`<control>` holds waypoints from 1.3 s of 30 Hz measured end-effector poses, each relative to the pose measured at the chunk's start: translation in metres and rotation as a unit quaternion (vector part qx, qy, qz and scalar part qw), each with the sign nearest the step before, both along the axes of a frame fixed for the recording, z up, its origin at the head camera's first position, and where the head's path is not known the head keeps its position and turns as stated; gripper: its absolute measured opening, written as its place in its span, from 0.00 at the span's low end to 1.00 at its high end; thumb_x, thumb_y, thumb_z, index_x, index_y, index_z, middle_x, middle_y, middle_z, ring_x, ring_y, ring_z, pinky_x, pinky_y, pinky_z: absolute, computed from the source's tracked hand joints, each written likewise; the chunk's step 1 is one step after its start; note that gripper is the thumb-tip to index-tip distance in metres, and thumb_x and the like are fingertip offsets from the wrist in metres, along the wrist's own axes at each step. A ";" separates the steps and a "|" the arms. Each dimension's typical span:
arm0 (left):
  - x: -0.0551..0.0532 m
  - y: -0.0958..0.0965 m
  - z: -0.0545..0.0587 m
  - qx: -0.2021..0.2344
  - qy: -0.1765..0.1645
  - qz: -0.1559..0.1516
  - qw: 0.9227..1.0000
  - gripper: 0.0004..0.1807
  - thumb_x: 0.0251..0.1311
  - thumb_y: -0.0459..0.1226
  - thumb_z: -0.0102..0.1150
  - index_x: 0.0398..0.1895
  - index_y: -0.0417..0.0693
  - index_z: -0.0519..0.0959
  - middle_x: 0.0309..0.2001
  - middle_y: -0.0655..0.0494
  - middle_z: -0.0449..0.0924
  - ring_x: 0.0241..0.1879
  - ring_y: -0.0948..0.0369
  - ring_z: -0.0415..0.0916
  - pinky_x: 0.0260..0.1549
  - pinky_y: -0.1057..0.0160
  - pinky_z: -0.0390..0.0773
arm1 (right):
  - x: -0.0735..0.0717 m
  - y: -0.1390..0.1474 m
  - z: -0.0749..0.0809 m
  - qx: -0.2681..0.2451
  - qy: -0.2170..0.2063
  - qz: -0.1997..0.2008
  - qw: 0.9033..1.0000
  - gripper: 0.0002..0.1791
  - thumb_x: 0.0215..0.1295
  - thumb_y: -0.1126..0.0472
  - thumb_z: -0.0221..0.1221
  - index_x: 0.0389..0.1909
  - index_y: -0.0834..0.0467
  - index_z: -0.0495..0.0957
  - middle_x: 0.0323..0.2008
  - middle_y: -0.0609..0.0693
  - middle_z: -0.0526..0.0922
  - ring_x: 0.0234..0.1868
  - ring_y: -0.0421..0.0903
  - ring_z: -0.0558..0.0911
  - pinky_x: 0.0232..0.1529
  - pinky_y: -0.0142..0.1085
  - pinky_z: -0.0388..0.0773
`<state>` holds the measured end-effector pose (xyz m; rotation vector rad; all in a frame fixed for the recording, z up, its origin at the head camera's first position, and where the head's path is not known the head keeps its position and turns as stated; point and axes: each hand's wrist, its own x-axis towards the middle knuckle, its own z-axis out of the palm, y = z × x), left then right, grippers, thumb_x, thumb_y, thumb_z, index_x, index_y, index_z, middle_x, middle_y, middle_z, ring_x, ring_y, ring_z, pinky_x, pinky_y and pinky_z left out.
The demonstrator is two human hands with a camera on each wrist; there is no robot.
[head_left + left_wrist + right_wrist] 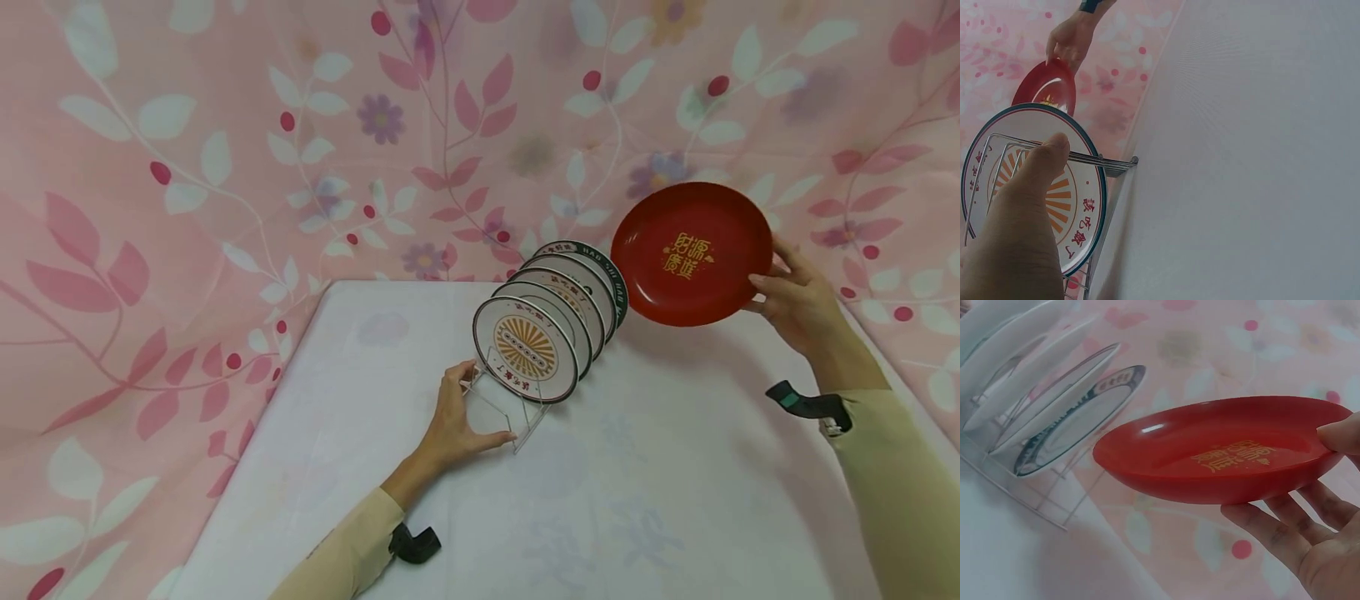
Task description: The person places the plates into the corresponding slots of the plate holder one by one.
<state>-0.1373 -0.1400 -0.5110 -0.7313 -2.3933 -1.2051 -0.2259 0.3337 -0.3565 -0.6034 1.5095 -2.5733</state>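
My right hand (798, 304) grips the right rim of a red plate (652, 275) with gold characters, thumb on top and fingers beneath. The plate is held up in the air, tilted, to the right of a wire dish rack (1041, 509). Several white plates (491, 350) with dark rims and printed patterns stand upright in the rack, one behind another. At the rack's near end, my left hand (453, 425) holds the wire frame, with its thumb (1054, 153) against the wires. The nearest plate's sunburst print faces the left hand.
A white cloth covers the table (360, 358). Behind it hangs a pink floral cloth (225, 125), close beyond the rack and the red plate. Dark straps (813, 406) are at both sleeve cuffs.
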 end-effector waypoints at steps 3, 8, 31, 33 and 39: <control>0.000 0.000 0.000 -0.003 0.000 0.001 1.000 0.67 0.34 0.64 0.75 0.69 0.35 0.51 0.61 0.40 0.61 0.60 0.53 0.61 0.57 0.51 0.68 | -0.004 -0.008 -0.002 0.026 0.002 0.000 1.000 0.35 0.70 0.78 0.40 0.76 0.54 0.53 0.68 0.52 0.66 0.61 0.49 0.70 0.43 0.45 0.83; 0.000 -0.001 0.002 -0.007 0.003 0.000 1.000 0.67 0.35 0.64 0.75 0.71 0.39 0.50 0.61 0.39 0.61 0.60 0.53 0.61 0.58 0.50 0.68 | -0.014 -0.019 0.000 0.081 0.019 0.008 0.996 0.35 0.71 0.77 0.40 0.76 0.54 0.52 0.67 0.52 0.67 0.60 0.48 0.70 0.42 0.44 0.84; 0.000 -0.003 -0.003 -0.006 -0.004 0.010 1.000 0.67 0.32 0.61 0.78 0.69 0.36 0.51 0.60 0.40 0.62 0.59 0.54 0.61 0.56 0.53 0.68 | -0.063 -0.084 0.017 0.406 0.132 0.083 0.900 0.33 0.70 0.69 0.52 0.74 0.53 0.58 0.59 0.43 0.76 0.54 0.40 0.80 0.48 0.33 0.81; 0.000 -0.002 -0.003 -0.005 -0.007 0.010 1.000 0.67 0.32 0.61 0.78 0.69 0.36 0.51 0.60 0.40 0.62 0.59 0.55 0.61 0.57 0.53 0.68 | -0.065 -0.088 0.011 0.431 0.111 0.069 0.893 0.32 0.70 0.66 0.54 0.74 0.51 0.59 0.59 0.41 0.76 0.54 0.38 0.80 0.48 0.33 0.81; 0.001 0.000 0.000 -0.006 -0.007 0.006 1.000 0.67 0.32 0.59 0.79 0.69 0.35 0.51 0.61 0.39 0.62 0.60 0.54 0.61 0.57 0.51 0.68 | -0.073 -0.094 -0.001 0.450 0.083 0.050 0.888 0.31 0.71 0.61 0.55 0.74 0.49 0.60 0.64 0.50 0.72 0.54 0.38 0.80 0.49 0.35 0.80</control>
